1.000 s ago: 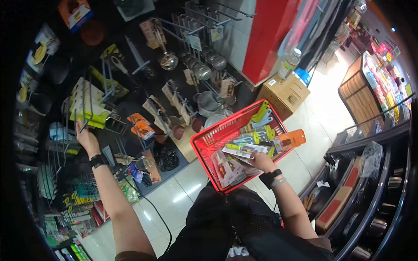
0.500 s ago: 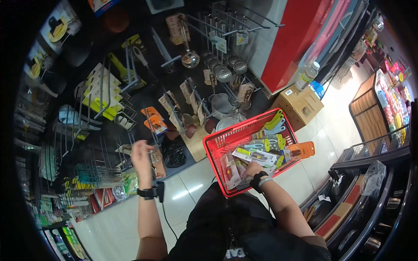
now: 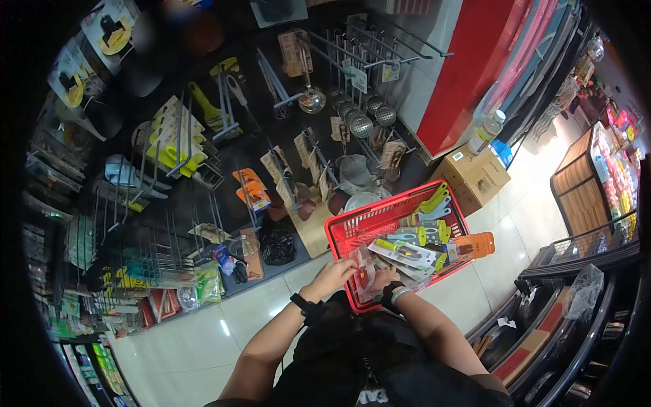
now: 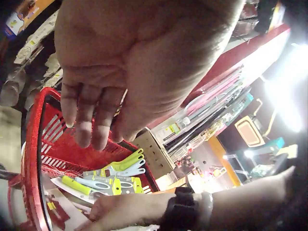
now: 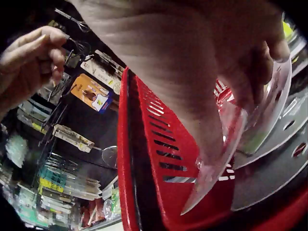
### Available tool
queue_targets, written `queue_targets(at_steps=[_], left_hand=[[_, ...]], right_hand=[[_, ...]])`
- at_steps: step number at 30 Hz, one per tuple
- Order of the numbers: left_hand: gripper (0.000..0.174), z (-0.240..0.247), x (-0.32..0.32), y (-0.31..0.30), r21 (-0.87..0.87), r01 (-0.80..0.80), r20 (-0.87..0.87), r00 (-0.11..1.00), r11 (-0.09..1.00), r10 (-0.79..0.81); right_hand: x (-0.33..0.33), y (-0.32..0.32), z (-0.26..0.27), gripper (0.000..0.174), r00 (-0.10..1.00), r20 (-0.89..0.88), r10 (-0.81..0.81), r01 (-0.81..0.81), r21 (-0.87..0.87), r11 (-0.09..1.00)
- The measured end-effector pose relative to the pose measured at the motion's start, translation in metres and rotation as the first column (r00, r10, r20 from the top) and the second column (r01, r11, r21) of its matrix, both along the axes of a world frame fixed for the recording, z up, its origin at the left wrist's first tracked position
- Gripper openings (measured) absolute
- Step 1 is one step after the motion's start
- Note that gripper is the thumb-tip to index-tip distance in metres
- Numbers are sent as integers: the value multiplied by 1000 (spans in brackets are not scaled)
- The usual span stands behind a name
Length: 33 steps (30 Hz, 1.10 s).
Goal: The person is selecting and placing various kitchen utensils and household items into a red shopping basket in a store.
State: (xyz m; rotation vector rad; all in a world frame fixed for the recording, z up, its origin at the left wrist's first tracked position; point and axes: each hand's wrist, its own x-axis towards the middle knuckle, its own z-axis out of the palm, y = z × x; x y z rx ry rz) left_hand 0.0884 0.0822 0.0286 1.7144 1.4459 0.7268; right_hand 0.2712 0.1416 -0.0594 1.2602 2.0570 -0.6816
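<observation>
A red shopping basket [image 3: 344, 236] stands in front of the person, holding packaged kitchen tools. My right hand [image 3: 385, 277] is down inside it, and its thumb and fingers pinch the edge of a clear plastic package [image 5: 236, 130]. Over the basket's left rim my left hand [image 3: 331, 278] hovers with relaxed, slightly bent fingers and nothing in them. Close to its fingertips lies a clear package with red and yellow print [image 3: 364, 273]. A green-handled tool on a white card [image 3: 403, 252] lies beside the right hand. An orange card [image 3: 472, 247] sticks out over the right rim.
Left and ahead, a dark display rack carries green-packed utensils [image 3: 178, 139], skimmers [image 3: 361, 124] and orange packs [image 3: 251, 188] on hooks. A cardboard box [image 3: 471, 178] with a bottle [image 3: 487, 132] on it stands beyond the basket. Shelves of pans [image 3: 536, 322] line the right.
My left hand has left the green-packed utensils on the rack and swung right to the basket. The right hand has shifted toward the basket's near left corner. The view has turned left.
</observation>
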Motion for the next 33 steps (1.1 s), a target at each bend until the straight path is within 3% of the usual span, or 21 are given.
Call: queue_targets(at_steps=[1, 2, 3, 4, 5, 8, 11, 12, 13, 15, 17, 19, 20, 21, 23, 25, 27, 29, 31, 32, 33], left_hand=[[15, -4, -2, -4, -1, -7, -5, 1000, 1000, 7], [16, -9, -4, -7, -21, -6, -6, 1000, 1000, 6], [16, -13, -5, -10, -42, -5, -5, 1000, 999, 5], [17, -15, -7, -15, -53, -17, -15, 1000, 998, 17], [17, -16, -8, -18, -52, -21, -14, 1000, 998, 21], [18, -18, -5, -22, -60, -61, -3, 998, 996, 61], [22, -8, 10, -19, -195, -82, 45, 995, 977, 93], [26, -1, 19, -17, 5, -67, -31, 997, 998, 67], [31, 7, 27, -15, 203, -36, -111, 992, 979, 60], [38, 16, 41, -11, 189, -4, -111, 993, 982, 26], [40, 19, 53, -5, 330, -11, -97, 994, 944, 46], [43, 44, 64, -1, 390, -59, -116, 987, 919, 112], [43, 46, 70, 2, 433, -72, -130, 981, 898, 141], [43, 48, 74, 3, 477, -92, -154, 970, 874, 186], [46, 63, 81, 4, 569, -105, -175, 953, 815, 245], [46, 65, 81, 2, 598, -104, -165, 954, 795, 250], [38, 57, 77, -4, 454, -124, -79, 981, 882, 179], [29, 67, 74, -16, 285, -269, 82, 963, 920, 257], [22, 64, 62, -26, 262, -325, 134, 945, 909, 299], [20, 71, 56, -37, 200, -440, 259, 885, 875, 386], [18, 77, 51, -49, 124, -540, 371, 803, 832, 466]], right_hand=[[1, 1, -9, 58, 1000, -5, 7, -7, -1, 1000], [2, 4, -21, 56, 972, -116, -204, 184, -163, 969], [6, 7, -38, 53, 889, -184, -419, 342, -339, 876], [13, 12, -44, 30, 707, -252, -661, 464, -540, 702], [22, 15, -50, 30, 710, -252, -658, 462, -538, 705], [45, 34, -25, 18, 191, -213, -958, 522, -804, 283], [57, 49, 29, 20, 79, -175, -981, 546, -816, 189], [65, 53, 43, 21, 56, -155, -986, 476, -864, 163], [73, 55, 51, 21, 59, -165, -985, 475, -863, 173], [84, 58, 66, 19, 23, -207, -978, 486, -853, 192], [96, 56, 105, 17, 199, -381, -903, 360, -829, 429], [101, 55, 118, 14, 435, -676, -594, 329, -495, 804], [101, 53, 132, 13, 589, -777, -222, 240, -94, 966], [95, 48, 161, 13, 666, -722, 187, 88, 325, 942], [83, 45, 191, 13, 597, -744, 298, 38, 398, 917], [67, 40, 217, 11, 536, -772, 342, 17, 415, 910], [53, 37, 221, 10, 421, -831, 363, -16, 393, 919], [37, 29, 231, 12, 413, -792, 450, -79, 461, 884], [17, 19, 230, 11, 351, -866, 355, -52, 361, 931], [9, 13, 235, 15, 374, -904, 207, -48, 204, 978], [0, 6, 241, 15, 367, -906, 212, -62, 204, 977]])
